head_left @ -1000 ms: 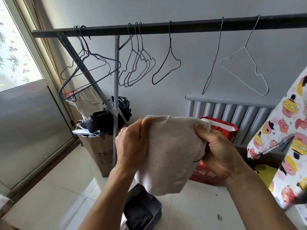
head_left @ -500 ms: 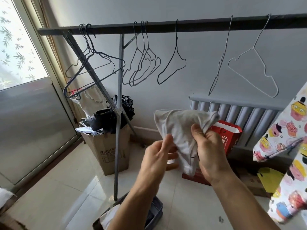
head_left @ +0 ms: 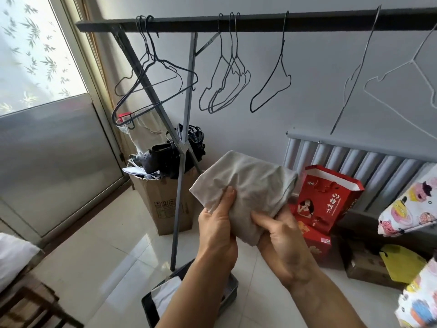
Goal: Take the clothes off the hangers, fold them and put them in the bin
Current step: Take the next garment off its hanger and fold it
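Head view: folded grey garment held mid-air, bin on the floor below.
Left hand pinches its side and right hand clasps the lower end; the cloth looks light, soft and limp, so best gripped across the folds.

On my left, a window shows bamboo leaves above a frosted panel. A cardboard box stands on the pale tiled floor by the wall, stuffed with papers and a black boot. On my right, a grey radiator runs along the wall. A red gift bag stands in front of it, with a red box just below the bag. A yellow sheet lies farther right.
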`<state>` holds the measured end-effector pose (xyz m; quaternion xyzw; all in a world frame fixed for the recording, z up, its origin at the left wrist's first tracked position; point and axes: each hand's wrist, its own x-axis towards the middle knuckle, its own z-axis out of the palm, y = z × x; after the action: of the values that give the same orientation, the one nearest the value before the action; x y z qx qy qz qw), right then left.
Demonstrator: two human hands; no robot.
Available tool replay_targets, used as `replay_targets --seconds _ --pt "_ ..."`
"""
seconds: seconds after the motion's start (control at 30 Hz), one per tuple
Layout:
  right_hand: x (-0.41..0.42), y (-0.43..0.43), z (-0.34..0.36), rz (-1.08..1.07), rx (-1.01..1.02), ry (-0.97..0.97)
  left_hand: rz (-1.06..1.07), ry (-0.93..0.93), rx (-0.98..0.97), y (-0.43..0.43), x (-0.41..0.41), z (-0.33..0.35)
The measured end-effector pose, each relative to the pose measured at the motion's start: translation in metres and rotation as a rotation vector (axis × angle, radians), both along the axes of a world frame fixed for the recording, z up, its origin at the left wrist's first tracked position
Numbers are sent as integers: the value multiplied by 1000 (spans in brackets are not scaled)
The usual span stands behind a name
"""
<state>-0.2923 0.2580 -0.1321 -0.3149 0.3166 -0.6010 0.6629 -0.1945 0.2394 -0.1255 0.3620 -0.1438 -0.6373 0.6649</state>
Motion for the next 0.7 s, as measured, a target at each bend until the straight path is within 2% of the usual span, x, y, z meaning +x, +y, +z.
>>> replay_targets --seconds 0.13,0.17,0.23,0.3,0.37,0.47,0.53,0.63,0.7 --pt "5 -14 -1 -12 83 103 11 -232 -95 -4 45 -5" --pt "7 -18 -1 -74 101 181 -17 -316 -118 -5 58 -6" --pt "16 -27 2 -260 67 459 -87 -499 -157 -8 84 -6" --pt "29 -31 11 -383 -138 747 -158 -692 -193 -11 105 -6" --pt "49 -39 22 -362 -392 955 -222 -830 -232 -14 124 -7" --pt "84 -51 32 -264 -630 1180 -284 -929 -289 -18 144 -6" --pt "109 -59 33 -281 -725 1339 -310 -958 -330 -22 158 -7" --pt "136 -66 32 -294 -742 1456 -333 -994 -364 -27 178 -10" --pt "153 -72 27 -269 -734 1441 -329 -1026 -360 -31 193 -14"
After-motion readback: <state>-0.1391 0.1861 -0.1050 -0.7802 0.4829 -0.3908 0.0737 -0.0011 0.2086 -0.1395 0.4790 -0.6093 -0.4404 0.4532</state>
